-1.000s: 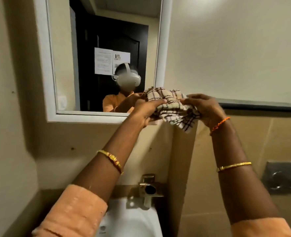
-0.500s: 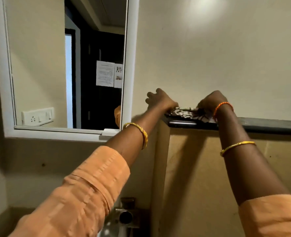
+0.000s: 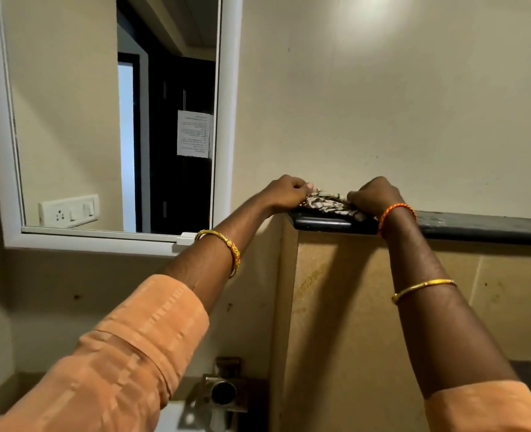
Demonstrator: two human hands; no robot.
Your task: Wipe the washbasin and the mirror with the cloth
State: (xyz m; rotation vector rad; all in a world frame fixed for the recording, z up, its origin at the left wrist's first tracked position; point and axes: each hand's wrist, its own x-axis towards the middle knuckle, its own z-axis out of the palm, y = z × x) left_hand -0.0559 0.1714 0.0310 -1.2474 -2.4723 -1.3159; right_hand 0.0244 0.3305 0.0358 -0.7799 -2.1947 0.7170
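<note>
The checked cloth (image 3: 328, 203) lies bunched on the left end of a dark ledge (image 3: 476, 226). My left hand (image 3: 286, 191) grips its left end and my right hand (image 3: 374, 194) grips its right end, both with fingers curled on the fabric. The white-framed mirror (image 3: 111, 120) hangs on the wall to the left of my hands. Only a sliver of the white washbasin (image 3: 172, 417) shows at the bottom, under the metal tap (image 3: 223, 392).
The ledge tops a beige tiled partition (image 3: 351, 322) that juts out right of the basin. The mirror reflects a dark door with a paper notice and a wall socket. A plain cream wall (image 3: 382, 104) rises above the ledge.
My hands carried the cloth from in front of the mirror's corner up onto the ledge and pressed it down there. The view shifted right and closer to the wall.
</note>
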